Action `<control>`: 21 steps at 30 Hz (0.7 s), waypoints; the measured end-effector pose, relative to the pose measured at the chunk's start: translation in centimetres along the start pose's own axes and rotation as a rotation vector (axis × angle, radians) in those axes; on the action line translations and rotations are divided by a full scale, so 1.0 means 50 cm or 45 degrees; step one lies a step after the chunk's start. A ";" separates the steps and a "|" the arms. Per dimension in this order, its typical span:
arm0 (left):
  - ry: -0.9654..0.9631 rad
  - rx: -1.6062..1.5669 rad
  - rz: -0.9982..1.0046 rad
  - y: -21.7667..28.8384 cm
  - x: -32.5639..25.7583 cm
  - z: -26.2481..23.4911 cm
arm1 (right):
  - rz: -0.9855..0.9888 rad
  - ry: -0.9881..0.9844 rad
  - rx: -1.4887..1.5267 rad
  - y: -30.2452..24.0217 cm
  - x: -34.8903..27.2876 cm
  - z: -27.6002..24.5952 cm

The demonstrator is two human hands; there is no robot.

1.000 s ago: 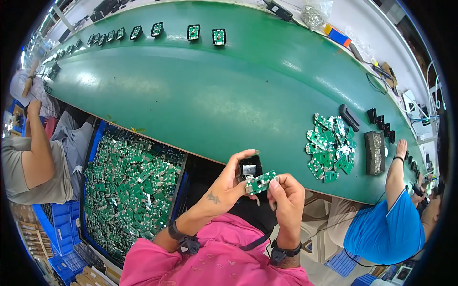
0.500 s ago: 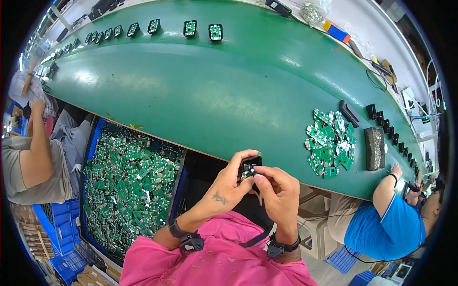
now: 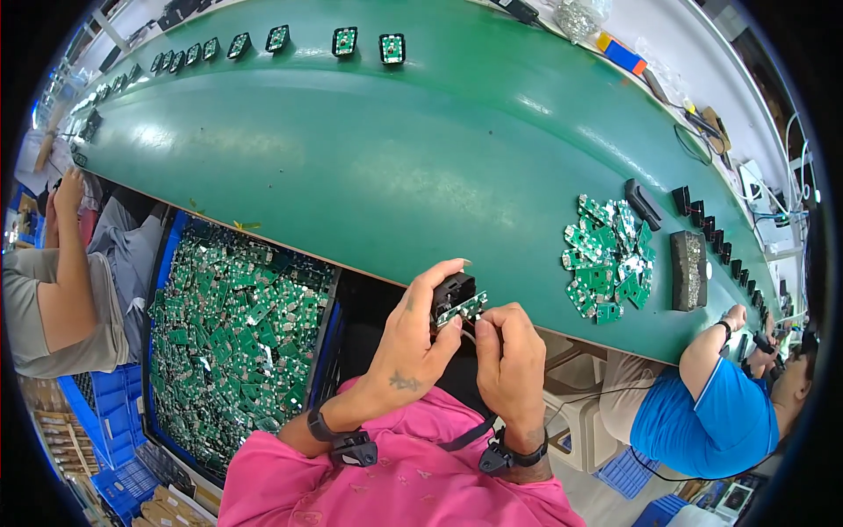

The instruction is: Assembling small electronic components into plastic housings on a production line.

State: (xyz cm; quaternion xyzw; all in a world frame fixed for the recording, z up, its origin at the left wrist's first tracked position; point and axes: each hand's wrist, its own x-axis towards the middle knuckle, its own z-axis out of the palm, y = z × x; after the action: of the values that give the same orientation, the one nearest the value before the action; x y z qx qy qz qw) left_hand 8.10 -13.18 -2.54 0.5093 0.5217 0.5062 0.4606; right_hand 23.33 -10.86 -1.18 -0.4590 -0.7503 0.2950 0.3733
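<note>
- Holding a small black housing (image 3: 454, 288) in my left hand (image 3: 420, 338), fingers curled shut around it, near my chest at the belt's near edge.
- My right hand (image 3: 507, 356) pinches a small green circuit board (image 3: 463, 308) against the housing; half a second ago my fingers covered it, so I judge the board is going in.
- The seating itself stays hidden from me.
- Loose boards fill the bin (image 3: 237, 325) on my left; another pile (image 3: 608, 256) lies right on the green belt (image 3: 395, 167).

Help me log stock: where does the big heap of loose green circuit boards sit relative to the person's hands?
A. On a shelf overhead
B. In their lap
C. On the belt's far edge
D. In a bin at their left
D: the heaped green circuit boards fill a dark bin to the left of the left hand, below the green belt's near edge.
</note>
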 end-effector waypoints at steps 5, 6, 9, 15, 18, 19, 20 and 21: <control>-0.033 0.134 0.057 0.016 0.002 0.002 | -0.028 -0.049 0.002 -0.014 0.009 -0.007; -0.042 0.149 0.064 0.017 0.002 0.004 | 0.013 -0.024 0.071 -0.015 0.006 -0.003; -0.056 0.130 0.034 0.022 -0.002 0.005 | 0.058 0.018 0.129 -0.017 -0.001 -0.001; -0.051 0.103 0.058 0.025 0.001 -0.009 | -0.097 -0.026 -0.044 -0.010 0.003 -0.005; -0.042 0.108 0.094 0.025 0.000 -0.015 | -0.132 -0.077 -0.060 -0.018 0.010 -0.007; -0.042 0.115 0.093 0.029 0.001 -0.014 | -0.135 -0.083 -0.050 -0.017 0.012 -0.011; -0.067 0.131 0.076 0.034 0.001 -0.014 | -0.136 -0.081 -0.044 -0.014 0.012 -0.013; -0.091 0.148 0.057 0.038 0.002 -0.013 | -0.137 -0.095 -0.046 -0.011 0.013 -0.017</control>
State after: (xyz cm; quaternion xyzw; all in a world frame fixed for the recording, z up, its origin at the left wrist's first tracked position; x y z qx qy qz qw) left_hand 7.59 -13.18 -0.60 0.5645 0.5218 0.4668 0.4373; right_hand 23.57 -10.42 -0.10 -0.4134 -0.7925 0.2778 0.3520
